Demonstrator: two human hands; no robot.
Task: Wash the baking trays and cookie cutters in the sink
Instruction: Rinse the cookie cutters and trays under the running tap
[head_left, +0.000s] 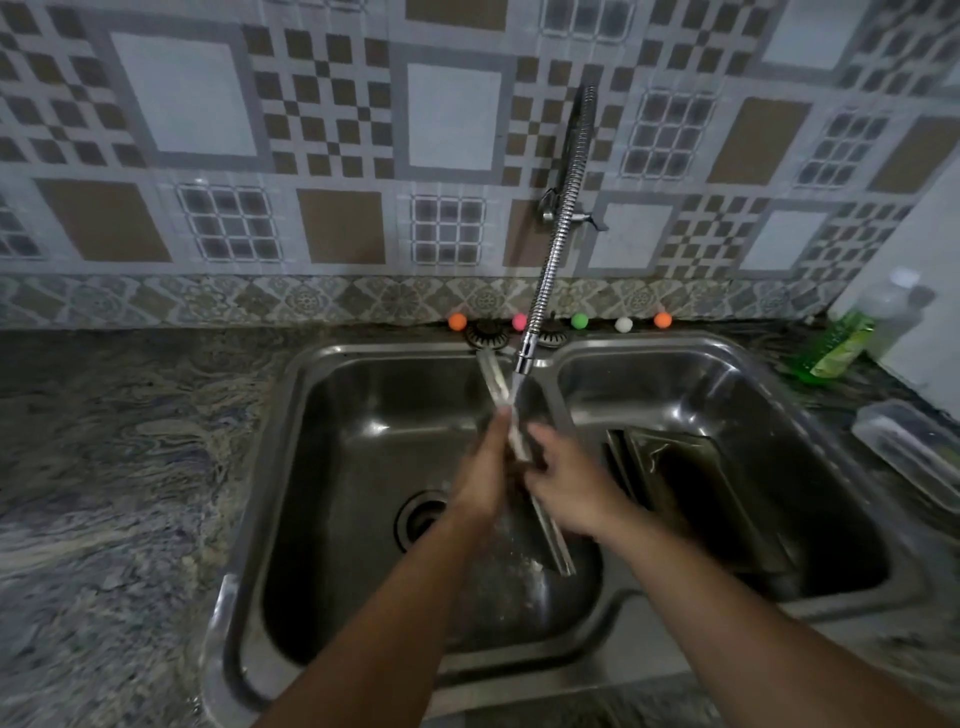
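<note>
The faucet hose (558, 228) hangs over the sink divider (571, 415) (right basin holds trays (691, 483)).

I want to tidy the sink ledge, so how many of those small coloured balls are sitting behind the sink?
5 small coloured balls, in a row along the ledge: orange ball, pink ball partly behind the coiled metal tap hose, green ball, white ball, orange ball. The hose may hide more.

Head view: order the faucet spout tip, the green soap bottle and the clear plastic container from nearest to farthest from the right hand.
From the right hand:
1. Faucet spout tip, just above and slightly left, over the left basin.
2. Clear plastic container, on the counter right of the sink.
3. Green soap bottle, back right corner by the wall.
</note>
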